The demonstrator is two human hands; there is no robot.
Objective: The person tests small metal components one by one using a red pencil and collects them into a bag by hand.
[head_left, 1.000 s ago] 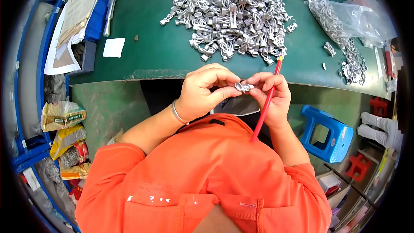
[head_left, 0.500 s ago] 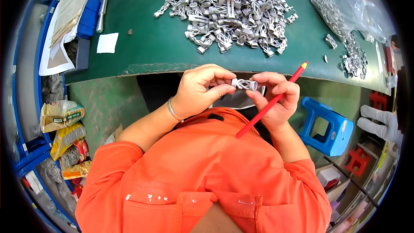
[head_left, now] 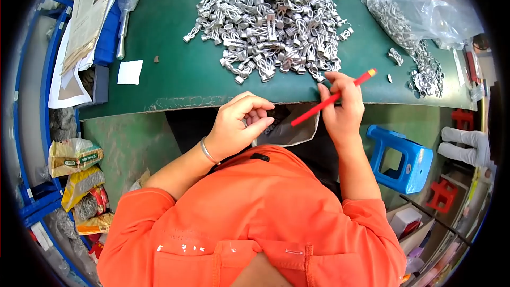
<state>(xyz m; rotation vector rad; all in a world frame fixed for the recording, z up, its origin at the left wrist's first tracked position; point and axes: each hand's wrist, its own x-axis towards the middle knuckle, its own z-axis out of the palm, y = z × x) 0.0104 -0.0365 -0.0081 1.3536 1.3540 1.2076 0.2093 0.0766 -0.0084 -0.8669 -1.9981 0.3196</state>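
Observation:
My left hand (head_left: 239, 125) is loosely curled in front of the table edge, thumb apart from the fingertips and nothing between them. My right hand (head_left: 342, 107) holds a red pencil (head_left: 319, 110) with a yellow end, slanting across its fingers. Its thumb and fingertips reach over the table edge to a small grey metal piece (head_left: 320, 78) at the front of the pile. That pile (head_left: 271, 26) is made of grey twisted-strand pieces with ribbed ring ends. Below and between the hands hangs a pale open bag (head_left: 300, 137), partly hidden by the table edge.
On the green table (head_left: 175, 58) lie a white paper square (head_left: 129, 72) and papers (head_left: 87, 16) at left. A clear plastic bag (head_left: 441, 16) and loose metal parts (head_left: 426, 77) are at right. A blue stool (head_left: 406, 159) stands on the floor at right.
The metal piece held between both hands is no longer in them. My right hand has moved forward to the pile with the pencil; my left hand stays back, its fingers emptied.

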